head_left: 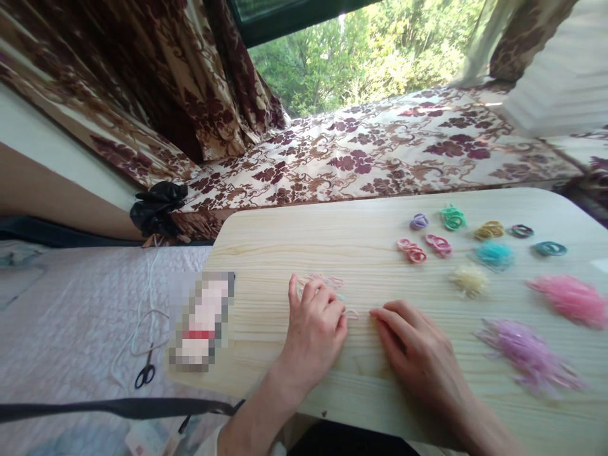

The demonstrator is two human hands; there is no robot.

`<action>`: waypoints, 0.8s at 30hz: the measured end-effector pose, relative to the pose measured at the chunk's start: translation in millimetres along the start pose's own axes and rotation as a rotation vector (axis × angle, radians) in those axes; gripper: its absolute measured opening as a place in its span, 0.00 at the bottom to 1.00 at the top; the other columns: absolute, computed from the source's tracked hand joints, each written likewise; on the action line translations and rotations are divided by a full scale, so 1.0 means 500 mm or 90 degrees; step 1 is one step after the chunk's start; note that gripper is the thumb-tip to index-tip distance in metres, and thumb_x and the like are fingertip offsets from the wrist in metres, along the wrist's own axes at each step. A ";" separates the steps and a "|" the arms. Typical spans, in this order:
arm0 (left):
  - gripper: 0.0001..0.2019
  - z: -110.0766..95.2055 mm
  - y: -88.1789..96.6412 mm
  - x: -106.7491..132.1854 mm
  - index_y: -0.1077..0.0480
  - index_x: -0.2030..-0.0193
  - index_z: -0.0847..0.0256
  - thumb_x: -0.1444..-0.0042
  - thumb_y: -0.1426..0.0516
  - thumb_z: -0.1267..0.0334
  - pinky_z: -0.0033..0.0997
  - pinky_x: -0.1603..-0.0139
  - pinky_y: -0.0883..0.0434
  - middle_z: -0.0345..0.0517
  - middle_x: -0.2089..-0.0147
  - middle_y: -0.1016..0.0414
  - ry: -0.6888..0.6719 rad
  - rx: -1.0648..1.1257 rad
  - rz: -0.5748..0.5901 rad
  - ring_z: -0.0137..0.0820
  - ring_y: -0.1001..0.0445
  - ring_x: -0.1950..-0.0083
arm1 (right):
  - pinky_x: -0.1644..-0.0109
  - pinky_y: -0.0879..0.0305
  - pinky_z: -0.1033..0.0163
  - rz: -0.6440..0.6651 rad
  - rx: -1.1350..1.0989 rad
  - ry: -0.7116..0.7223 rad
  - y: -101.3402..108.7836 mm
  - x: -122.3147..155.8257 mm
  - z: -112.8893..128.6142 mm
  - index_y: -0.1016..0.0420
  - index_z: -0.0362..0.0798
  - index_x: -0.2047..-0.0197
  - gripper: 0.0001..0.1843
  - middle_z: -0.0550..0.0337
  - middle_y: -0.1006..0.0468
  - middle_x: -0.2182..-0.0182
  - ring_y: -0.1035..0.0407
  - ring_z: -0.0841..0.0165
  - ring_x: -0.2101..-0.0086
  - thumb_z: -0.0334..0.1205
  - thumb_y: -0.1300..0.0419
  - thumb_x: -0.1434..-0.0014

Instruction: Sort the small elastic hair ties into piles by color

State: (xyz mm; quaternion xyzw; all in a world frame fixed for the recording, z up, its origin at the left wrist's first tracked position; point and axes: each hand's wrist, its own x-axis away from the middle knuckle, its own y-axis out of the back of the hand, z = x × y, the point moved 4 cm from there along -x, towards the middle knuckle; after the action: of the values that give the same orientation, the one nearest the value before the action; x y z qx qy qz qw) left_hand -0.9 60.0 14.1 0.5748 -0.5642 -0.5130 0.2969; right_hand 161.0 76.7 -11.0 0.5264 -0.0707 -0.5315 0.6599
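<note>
My left hand (316, 323) rests on the pale wooden table (266, 253), fingers curled over a small bunch of thin pink threads (325, 280). Just to its right lies my right hand (413, 348), fingers bent down and pinched at a thread end near the left hand's fingertips. Whether either hand truly grips the threads is hard to make out.
Small coloured hair ties (439, 244) and fluffy tufts in cream (469, 278), teal (494, 254), pink (567, 299) and purple (529, 354) lie on the table's right side. Scissors (145, 372) and a white cord (142, 316) lie on the quilted bed at left. Floral curtains and a window stand behind.
</note>
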 end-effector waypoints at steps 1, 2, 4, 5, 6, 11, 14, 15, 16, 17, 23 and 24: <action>0.05 -0.001 0.001 -0.001 0.28 0.68 0.58 0.41 0.42 0.70 0.65 0.32 0.53 0.41 0.63 0.24 -0.003 -0.012 0.008 0.38 0.31 0.48 | 0.60 0.32 0.64 0.001 0.000 0.000 0.000 0.000 0.000 0.25 0.48 0.59 0.11 0.56 0.23 0.65 0.28 0.68 0.65 0.36 0.49 0.33; 0.05 -0.002 0.001 -0.003 0.29 0.68 0.58 0.41 0.42 0.69 0.66 0.32 0.53 0.41 0.64 0.25 -0.007 -0.025 0.015 0.38 0.31 0.49 | 0.60 0.32 0.64 0.003 0.000 0.002 0.000 0.000 -0.001 0.24 0.48 0.59 0.12 0.56 0.23 0.65 0.28 0.68 0.65 0.37 0.49 0.33; 0.05 -0.006 0.002 -0.006 0.29 0.68 0.58 0.42 0.42 0.69 0.67 0.31 0.54 0.41 0.64 0.25 -0.016 -0.045 0.026 0.38 0.31 0.49 | 0.61 0.31 0.64 0.000 -0.003 0.007 -0.001 0.001 -0.002 0.24 0.48 0.60 0.12 0.56 0.23 0.65 0.27 0.68 0.65 0.37 0.49 0.33; 0.04 -0.008 0.002 -0.008 0.29 0.68 0.58 0.42 0.42 0.69 0.68 0.31 0.54 0.41 0.64 0.25 -0.020 -0.053 0.030 0.38 0.31 0.49 | 0.61 0.31 0.64 -0.004 -0.004 0.011 0.000 0.001 -0.002 0.24 0.49 0.60 0.12 0.56 0.22 0.65 0.27 0.68 0.65 0.37 0.49 0.33; 0.04 -0.010 0.001 -0.010 0.29 0.68 0.58 0.43 0.41 0.69 0.68 0.31 0.54 0.41 0.63 0.24 -0.023 -0.059 0.032 0.38 0.31 0.49 | 0.61 0.31 0.64 -0.009 -0.005 0.015 0.000 0.001 -0.003 0.24 0.49 0.60 0.12 0.56 0.22 0.65 0.27 0.68 0.65 0.38 0.49 0.33; 0.04 -0.017 -0.007 -0.022 0.29 0.69 0.60 0.44 0.41 0.69 0.64 0.33 0.46 0.45 0.60 0.24 -0.034 -0.114 0.031 0.40 0.31 0.47 | 0.62 0.31 0.64 -0.028 -0.005 0.040 0.000 0.001 -0.005 0.24 0.49 0.61 0.12 0.56 0.22 0.65 0.27 0.68 0.66 0.37 0.49 0.34; 0.04 -0.020 -0.014 -0.025 0.29 0.69 0.61 0.43 0.42 0.71 0.64 0.33 0.46 0.46 0.59 0.24 -0.045 -0.131 0.035 0.40 0.31 0.48 | 0.62 0.31 0.64 -0.035 -0.017 0.040 0.002 0.001 -0.003 0.24 0.48 0.61 0.11 0.56 0.22 0.66 0.27 0.68 0.66 0.36 0.49 0.34; 0.05 -0.021 -0.015 -0.025 0.29 0.69 0.61 0.43 0.43 0.71 0.64 0.33 0.46 0.46 0.59 0.24 -0.050 -0.131 0.037 0.40 0.31 0.48 | 0.62 0.31 0.64 -0.038 -0.021 0.036 0.002 0.000 -0.003 0.24 0.48 0.61 0.11 0.57 0.22 0.66 0.27 0.68 0.67 0.36 0.49 0.34; 0.05 -0.022 -0.016 -0.024 0.29 0.69 0.61 0.43 0.43 0.71 0.64 0.33 0.46 0.47 0.58 0.24 -0.054 -0.129 0.039 0.40 0.31 0.48 | 0.62 0.31 0.64 -0.040 -0.026 0.031 0.003 0.001 -0.002 0.24 0.48 0.61 0.11 0.57 0.22 0.66 0.27 0.68 0.66 0.35 0.48 0.34; 0.05 -0.023 -0.017 -0.024 0.29 0.69 0.60 0.42 0.44 0.72 0.64 0.33 0.46 0.47 0.58 0.24 -0.057 -0.124 0.038 0.39 0.31 0.48 | 0.62 0.31 0.64 -0.042 -0.033 0.026 0.003 0.001 -0.003 0.24 0.48 0.61 0.11 0.57 0.22 0.66 0.27 0.68 0.66 0.35 0.48 0.35; 0.07 -0.036 -0.013 -0.020 0.31 0.70 0.59 0.42 0.45 0.72 0.63 0.32 0.48 0.42 0.65 0.26 -0.062 -0.043 0.024 0.37 0.31 0.49 | 0.62 0.29 0.64 -0.063 -0.093 -0.010 0.008 0.006 -0.009 0.25 0.49 0.57 0.08 0.56 0.22 0.64 0.26 0.69 0.65 0.35 0.45 0.36; 0.07 -0.039 -0.013 -0.020 0.31 0.70 0.59 0.42 0.45 0.72 0.62 0.33 0.47 0.41 0.66 0.27 -0.064 -0.026 0.028 0.37 0.31 0.49 | 0.62 0.29 0.64 -0.062 -0.102 -0.015 0.009 0.006 -0.010 0.25 0.49 0.57 0.08 0.56 0.22 0.64 0.26 0.69 0.66 0.35 0.45 0.36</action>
State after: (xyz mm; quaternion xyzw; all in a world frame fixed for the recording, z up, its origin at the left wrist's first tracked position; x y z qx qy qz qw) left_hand 20.8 66.2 16.7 0.5300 -0.5802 -0.5457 0.2908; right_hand 168.6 76.9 -11.3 0.4685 -0.0100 -0.5728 0.6725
